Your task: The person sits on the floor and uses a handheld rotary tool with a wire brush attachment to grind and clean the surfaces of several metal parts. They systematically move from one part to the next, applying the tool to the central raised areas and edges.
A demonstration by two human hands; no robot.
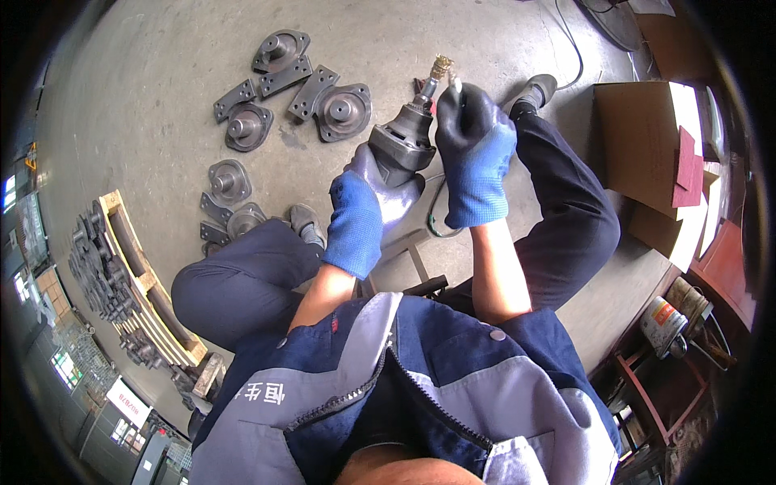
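My left hand [377, 192], in a blue glove with a dark coated palm, is wrapped round the body of a dark straight grinder [402, 139]. The tool points up and away from me; a brass-coloured wire brush [441, 66] sits at the tip of its metal spindle. Beside that tip, my right hand [475, 129], gloved the same way, is closed with thumb and fingers pinched together. A small pale, pointed piece [454, 82] sticks out of its grip; its kind is not clear. Whether the piece touches the brush, I cannot tell. Something red [431, 103] shows partly behind the spindle.
Several dark metal flanges with round bosses [343, 111] and drilled flat plates [314, 92] lie on the concrete floor, ahead and left. A wooden pallet [153, 287] bears metal parts at left. Cardboard boxes [634, 141], a white bucket [664, 325] and a cable [578, 48] are at right.
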